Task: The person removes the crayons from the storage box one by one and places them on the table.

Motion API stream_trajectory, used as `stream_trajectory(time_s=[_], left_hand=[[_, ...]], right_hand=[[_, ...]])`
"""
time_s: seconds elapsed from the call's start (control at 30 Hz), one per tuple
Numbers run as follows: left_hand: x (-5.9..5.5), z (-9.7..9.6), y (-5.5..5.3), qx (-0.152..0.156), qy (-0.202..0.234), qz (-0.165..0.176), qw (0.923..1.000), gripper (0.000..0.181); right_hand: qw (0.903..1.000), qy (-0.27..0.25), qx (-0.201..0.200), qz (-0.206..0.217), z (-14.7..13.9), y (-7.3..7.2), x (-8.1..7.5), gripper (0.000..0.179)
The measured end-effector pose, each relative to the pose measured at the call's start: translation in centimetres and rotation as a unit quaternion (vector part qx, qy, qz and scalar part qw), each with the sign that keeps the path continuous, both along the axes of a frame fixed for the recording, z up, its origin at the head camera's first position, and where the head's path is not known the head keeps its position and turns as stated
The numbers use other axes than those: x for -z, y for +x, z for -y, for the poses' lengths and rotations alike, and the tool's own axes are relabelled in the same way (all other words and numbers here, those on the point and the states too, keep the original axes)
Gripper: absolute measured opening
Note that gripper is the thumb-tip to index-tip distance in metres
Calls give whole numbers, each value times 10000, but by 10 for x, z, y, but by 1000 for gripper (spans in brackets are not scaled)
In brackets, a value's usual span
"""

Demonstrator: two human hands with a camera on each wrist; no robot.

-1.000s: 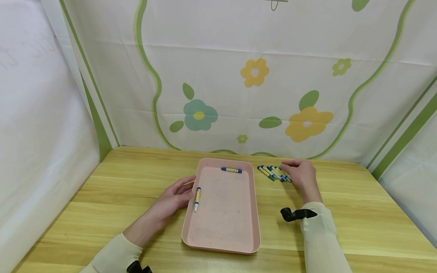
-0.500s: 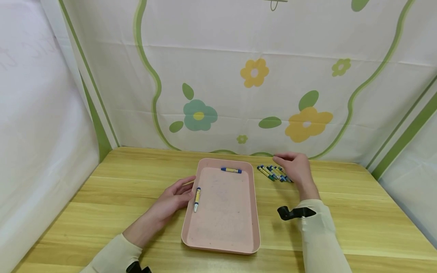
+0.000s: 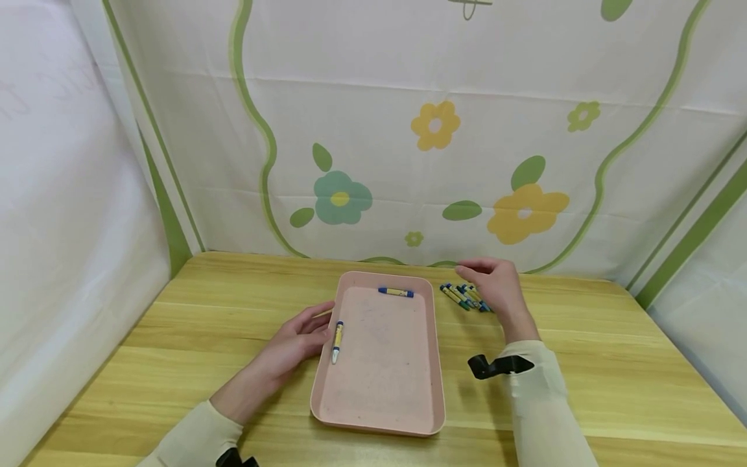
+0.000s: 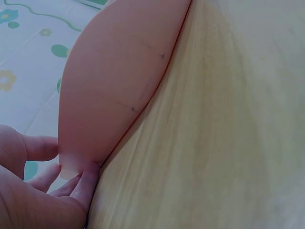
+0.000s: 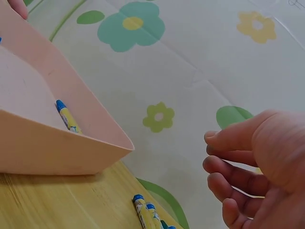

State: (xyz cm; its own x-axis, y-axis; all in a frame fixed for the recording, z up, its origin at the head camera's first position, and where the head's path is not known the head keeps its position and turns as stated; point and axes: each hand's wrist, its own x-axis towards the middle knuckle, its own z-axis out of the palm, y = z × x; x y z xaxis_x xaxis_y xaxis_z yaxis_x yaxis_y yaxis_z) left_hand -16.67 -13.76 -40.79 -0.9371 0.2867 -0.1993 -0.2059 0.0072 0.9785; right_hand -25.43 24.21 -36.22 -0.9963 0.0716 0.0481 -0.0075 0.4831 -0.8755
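A pink rectangular tray [image 3: 379, 389] sits mid-table. My left hand [image 3: 297, 337] touches its left side, thumb at the rim and fingertips against the outer wall [image 4: 114, 62]. Two yellow-wrapped crayons lie inside: a blue crayon [image 3: 397, 292] by the far end and a white-tipped crayon [image 3: 337, 342] along the left wall. Right of the tray, several crayons [image 3: 454, 297] lie side by side on the table. Over them hovers my right hand [image 3: 495, 288], overlapping part of the row. In the right wrist view its fingers [image 5: 233, 174] are loosely bent, thumb near the index finger, with nothing seen between them.
The wooden table [image 3: 618, 383] ends at a white curtain [image 3: 373, 117] printed with flowers, which hangs close behind it. White cloth panels [image 3: 76, 194] stand at both sides. A black camera mount [image 3: 496, 366] juts from my right wrist.
My right hand has lifted from the right end of the crayon row and moved left, above the crayons. The left hand, the tray and the crayons inside it stay as they were.
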Motion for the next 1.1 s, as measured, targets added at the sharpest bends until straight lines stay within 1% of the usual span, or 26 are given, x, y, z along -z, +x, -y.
stream_trajectory(time_s=[0.37,0.63,0.83,1.1], left_hand=[[2,1,-1,23,11,-26,10000,61],[2,1,-1,36,-7,-11,10000,61],[2,1,-1,33,28,-1,10000,61],[1,0,0,45,-7,5,10000,61]], right_hand=[[9995,-244,-137,-131,18,0,-1,40],[9991,-234,-258,-259,30,0,-2,33],[9991,-162,-260,-309,39,-1,0,35],[9990,-163,-330,-265,48,-1,0,28]])
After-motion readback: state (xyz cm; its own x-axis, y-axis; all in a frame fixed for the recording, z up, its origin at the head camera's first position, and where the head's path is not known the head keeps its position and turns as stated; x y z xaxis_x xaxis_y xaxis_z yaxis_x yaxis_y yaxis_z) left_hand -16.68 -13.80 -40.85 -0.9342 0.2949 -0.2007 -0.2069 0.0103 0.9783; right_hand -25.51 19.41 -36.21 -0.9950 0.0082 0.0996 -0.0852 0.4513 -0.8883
